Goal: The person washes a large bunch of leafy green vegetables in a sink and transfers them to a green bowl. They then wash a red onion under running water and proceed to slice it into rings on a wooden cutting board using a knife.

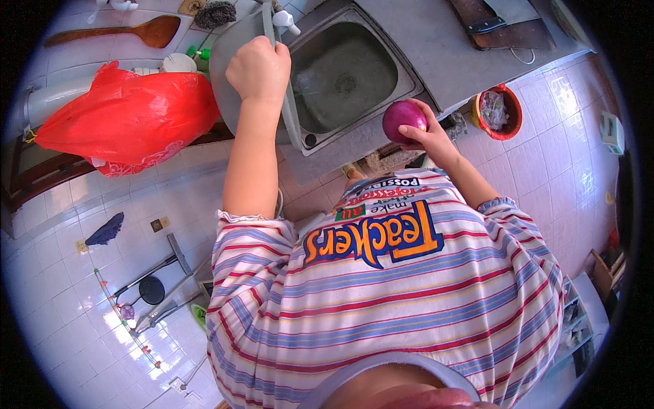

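My left hand (260,69) is closed on the rim of a grey basin (232,110), tipped up on its side at the left edge of the sink. Its inside is mostly turned out of sight. A steel sink (345,61) lies in front of me, its drain showing at the bottom. In my right hand (426,133) is a purple onion (401,121), held near the front right corner of the sink. The fingers wrap its far side and the thumb lies across its near side.
A white-handled tap (286,22) is behind the sink. Right of it, a cleaver (511,13) rests on a wooden cutting board (472,36). A bin (476,110) with a plastic bag stands on the floor. At left are a stuffed red plastic bag (148,117) and a wooden spatula (156,31).
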Available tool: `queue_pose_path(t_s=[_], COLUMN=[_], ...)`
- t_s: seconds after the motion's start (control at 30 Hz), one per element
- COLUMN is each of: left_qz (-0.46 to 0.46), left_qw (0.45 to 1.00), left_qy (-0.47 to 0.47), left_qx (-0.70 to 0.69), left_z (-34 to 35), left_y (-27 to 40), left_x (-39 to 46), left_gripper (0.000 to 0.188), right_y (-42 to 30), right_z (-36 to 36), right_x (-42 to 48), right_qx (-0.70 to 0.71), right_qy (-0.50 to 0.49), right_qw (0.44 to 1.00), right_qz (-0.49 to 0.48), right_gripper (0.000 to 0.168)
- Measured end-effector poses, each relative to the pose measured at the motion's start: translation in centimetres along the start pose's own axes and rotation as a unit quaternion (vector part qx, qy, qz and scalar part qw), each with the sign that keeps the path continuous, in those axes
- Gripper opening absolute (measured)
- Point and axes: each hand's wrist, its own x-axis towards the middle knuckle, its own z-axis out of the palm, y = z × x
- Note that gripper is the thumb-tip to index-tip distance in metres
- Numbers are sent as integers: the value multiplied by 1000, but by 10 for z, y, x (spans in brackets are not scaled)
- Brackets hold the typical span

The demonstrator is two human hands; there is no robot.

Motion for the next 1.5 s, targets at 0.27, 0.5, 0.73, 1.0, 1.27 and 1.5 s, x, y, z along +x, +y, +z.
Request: queue_pose_path(t_s=[0.27,0.5,0.73,1.0,1.27,1.5], left_qz=[-128,-223,100,248,49,3], left_qw=[977,927,950,964,983,970], left_qy=[-30,-158,114,-49,-151,-199], left_qx=[-167,-257,-273,-83,-95,-141], left_z=[63,224,181,171,162,159], left_y=[-89,-169,-80,-39,-18,-27], left_x=[9,-34,30,110,115,116], left_gripper=[39,42,45,32,43,44], right_y=[13,5,12,7,10,7], right_z=[-1,39,100,135,137,138], right_x=[23,54,156,282,316,318], right_qx=[71,137,187,174,118,127], right_qy=[-34,-11,61,97,104,102], right_qw=[997,990,980,977,983,979], right_qz=[-14,29,37,81,100,120], right_gripper=[59,52,52,74,57,60])
